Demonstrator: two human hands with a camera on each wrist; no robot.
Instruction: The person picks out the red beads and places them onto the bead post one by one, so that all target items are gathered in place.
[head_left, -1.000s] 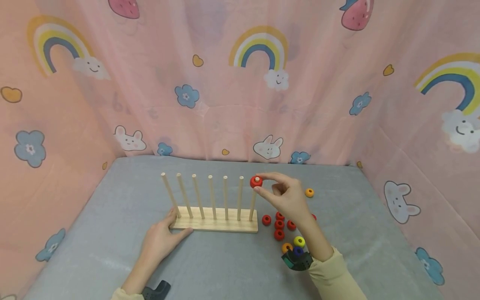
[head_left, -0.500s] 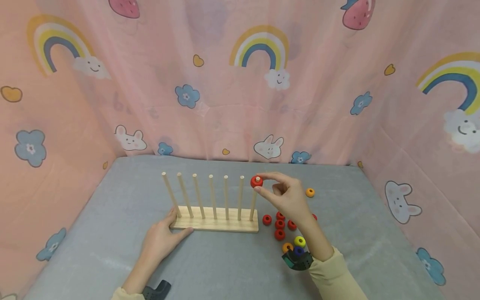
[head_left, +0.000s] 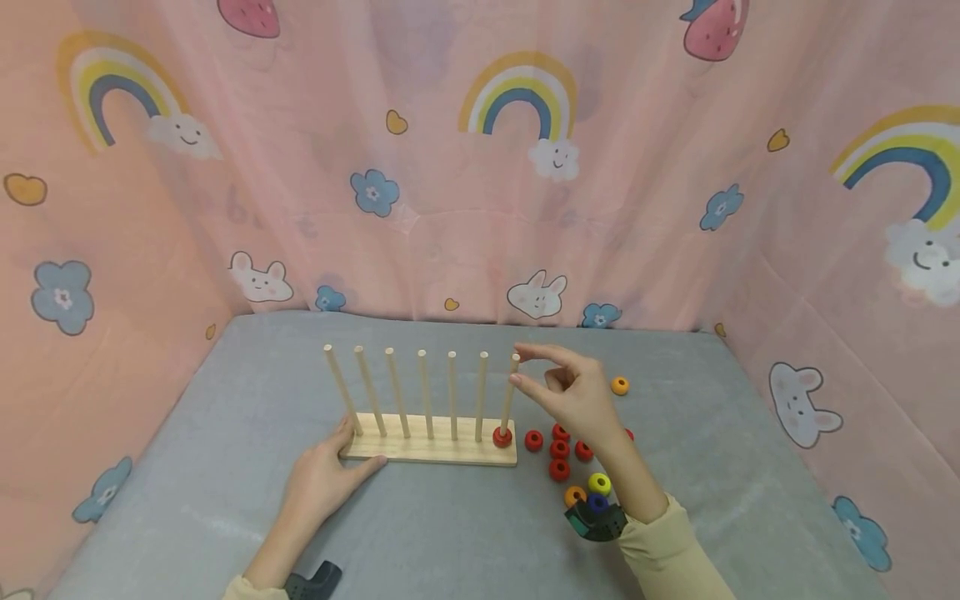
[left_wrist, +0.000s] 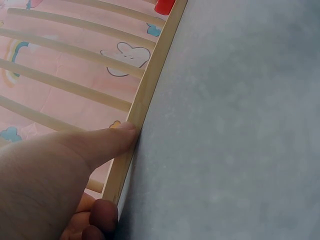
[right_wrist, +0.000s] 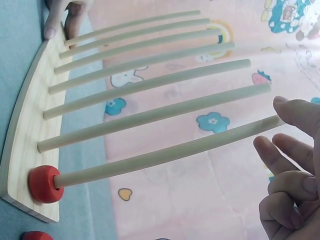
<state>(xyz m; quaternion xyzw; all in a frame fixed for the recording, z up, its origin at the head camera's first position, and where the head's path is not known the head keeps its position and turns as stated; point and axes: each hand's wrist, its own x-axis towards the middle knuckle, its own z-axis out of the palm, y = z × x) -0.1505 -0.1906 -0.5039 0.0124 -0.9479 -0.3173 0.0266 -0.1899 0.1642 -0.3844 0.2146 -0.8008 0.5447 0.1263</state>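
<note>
A wooden peg stand point(head_left: 442, 451) with a row of several upright pegs stands on the grey cloth. Its left end is held by my left hand point(head_left: 318, 479), the thumb along the front edge and fingers around the end. At the foot of the rightmost peg point(right_wrist: 170, 152) sits a red bead point(head_left: 502, 437), threaded on it and resting on the base. My right hand point(head_left: 573, 392) is at that peg's top, thumb and forefinger parted on either side of it with nothing between them but the peg tip. In the right wrist view the other fingers of this hand are bent.
Right of the stand lie several loose red beads point(head_left: 558, 449), with a yellow bead point(head_left: 599, 483), an orange bead point(head_left: 574, 497) and a blue bead point(head_left: 597, 502) nearer me. Farther back is another orange bead point(head_left: 619, 386). A pink printed curtain point(head_left: 450, 233) hangs behind.
The red bead pinched at the top of the rightmost peg has been let go and has dropped down to the base. My right fingers have parted slightly; the left hand has stayed put.
</note>
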